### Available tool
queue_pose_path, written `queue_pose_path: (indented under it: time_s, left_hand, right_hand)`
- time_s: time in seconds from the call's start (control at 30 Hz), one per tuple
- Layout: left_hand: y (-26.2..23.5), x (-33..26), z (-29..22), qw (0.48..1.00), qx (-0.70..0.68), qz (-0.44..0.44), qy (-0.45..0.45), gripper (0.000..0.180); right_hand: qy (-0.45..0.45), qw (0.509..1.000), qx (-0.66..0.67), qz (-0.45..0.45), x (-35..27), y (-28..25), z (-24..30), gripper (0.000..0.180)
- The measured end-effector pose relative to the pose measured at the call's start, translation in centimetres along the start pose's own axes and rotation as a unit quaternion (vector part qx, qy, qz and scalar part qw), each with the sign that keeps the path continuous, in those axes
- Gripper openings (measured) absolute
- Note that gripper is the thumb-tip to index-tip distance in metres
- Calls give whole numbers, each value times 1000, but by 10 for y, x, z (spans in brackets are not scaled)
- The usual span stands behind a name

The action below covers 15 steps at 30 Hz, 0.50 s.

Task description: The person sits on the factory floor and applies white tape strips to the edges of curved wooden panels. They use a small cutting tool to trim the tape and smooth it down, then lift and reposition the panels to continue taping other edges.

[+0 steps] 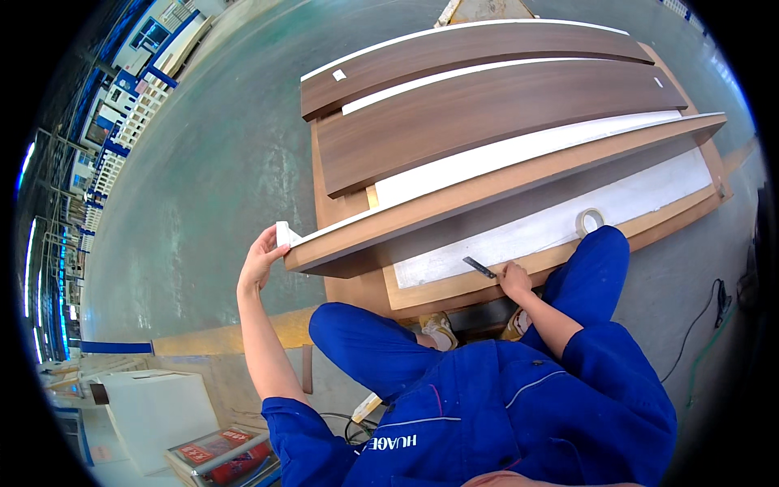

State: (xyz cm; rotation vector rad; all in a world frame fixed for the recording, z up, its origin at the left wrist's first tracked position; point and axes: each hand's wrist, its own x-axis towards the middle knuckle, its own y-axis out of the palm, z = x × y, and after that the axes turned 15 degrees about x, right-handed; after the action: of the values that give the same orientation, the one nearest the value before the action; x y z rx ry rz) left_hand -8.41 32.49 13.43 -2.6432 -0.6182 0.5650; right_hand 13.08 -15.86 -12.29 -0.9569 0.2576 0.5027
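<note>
My left hand [260,258] is at the left end of a long brown panel [503,188] that stands on its edge. Its thumb and fingers close on the loose end of a white strip [284,234], which runs along the panel's upper edge. Whether the fingers also grip the panel's corner is hard to see. In my right hand [514,281] is a slim dark knife [479,267], its tip pointing left over the white sheet [454,253]. A roll of pale tape [590,221] lies near my right knee.
Two dark brown boards [487,122] lie beyond the standing panel on a wooden base [334,294]. A white cabinet [158,414] and a red-printed box [223,454] are at lower left. Dark and green cables [696,337] run over the floor at right.
</note>
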Motion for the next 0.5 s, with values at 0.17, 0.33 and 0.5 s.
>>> queue_pose_path:
  time_s: [0.17, 0.33, 0.5]
  left_hand:
    - [-1, -3, 5, 1000, -1, 0, 5, 62]
    - [-2, -4, 7, 997, 67, -31, 33, 63]
    - [3, 7, 13, 998, 2, -35, 48, 61]
  right_hand:
    - [63, 996, 39, 50, 5, 3, 8, 27]
    - [74, 990, 104, 67, 8, 12, 4, 24]
    - [68, 960, 234, 137, 28, 29, -36, 17]
